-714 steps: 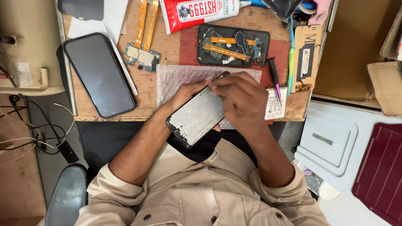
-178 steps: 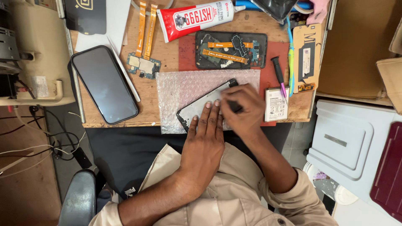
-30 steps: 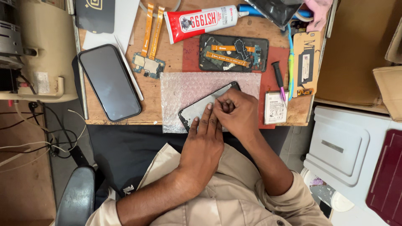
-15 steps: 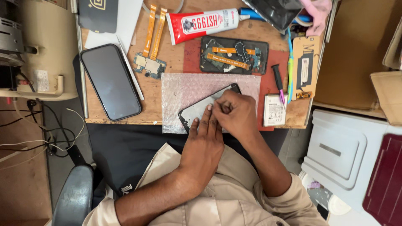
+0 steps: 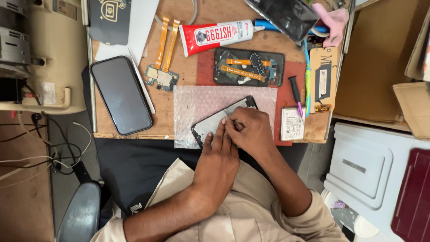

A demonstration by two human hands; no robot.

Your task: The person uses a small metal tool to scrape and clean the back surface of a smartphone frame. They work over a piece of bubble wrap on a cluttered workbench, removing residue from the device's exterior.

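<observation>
Phone screen panel (image 5: 215,123) is lying on bubble wrap (image 5: 197,101) at frame centre, long axis running lower left to upper right. Left hand (image 5: 218,163) is pressed flat on its lower end; right hand (image 5: 248,131) is curled closed at its middle edge, possibly pinching something unseen.

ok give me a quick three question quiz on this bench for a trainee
1. True or false: the phone screen panel under the hands lies on a sheet of bubble wrap.
2. Which lies nearest the battery? A) the glue tube B) the small screwdriver C) the dark phone
3. Fill in: the left hand rests flat on the panel while the right hand works at its upper ____.

Key: 1 true; 2 B; 3 edge
</observation>
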